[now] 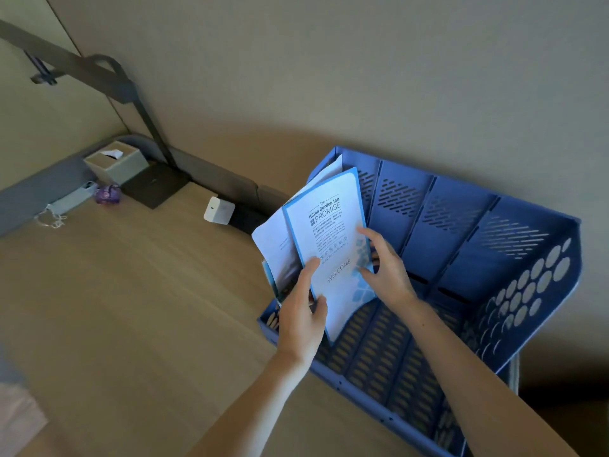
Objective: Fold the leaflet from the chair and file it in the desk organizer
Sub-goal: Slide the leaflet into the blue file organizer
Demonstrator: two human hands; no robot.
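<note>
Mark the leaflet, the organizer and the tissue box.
leaflet (329, 225), head view, printed front cover.
organizer (461, 245), head view, slotted blue divider.
tissue box (127, 166), head view, front side wall.

Two hands (342, 285) at centre — one leaflet (329, 239), one organizer (461, 258), one tissue box (115, 164) upper left, one white adapter (219, 211).

We see a matt blue plastic desk organizer (461, 225), its walls pierced with slots and round holes. The leaflet (333, 245) in it looks like smooth, lightly glossy paper printed white and blue. The desk (131, 308) shows a matt wood-grain surface. The tissue box (115, 164) looks matt and smooth; the lamp arm (148, 127) appears dull dark metal.
</note>
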